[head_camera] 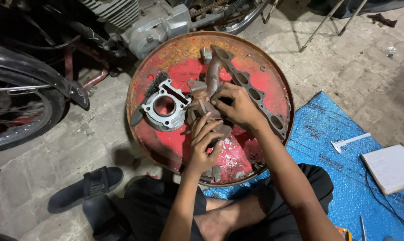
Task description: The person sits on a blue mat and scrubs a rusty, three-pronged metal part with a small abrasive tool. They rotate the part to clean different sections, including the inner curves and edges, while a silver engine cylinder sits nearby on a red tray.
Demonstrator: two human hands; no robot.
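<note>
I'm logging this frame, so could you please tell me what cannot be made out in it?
Head view only:
- Rusty metal part: its lower end is hidden by the right hand and left hand.
- Motorcycle engine: cut off by the top edge.
- Notebook: its page is too small to read.
- Black sandal: partly in shadow.

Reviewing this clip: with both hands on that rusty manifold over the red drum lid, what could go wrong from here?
The rusty manifold rests on a round drum lid; pressure from the left hand and right hand might tip or slide it. Its jagged flange holes could cut bare fingers. The engine cylinder and wire brush sit close and could get knocked off.
</note>
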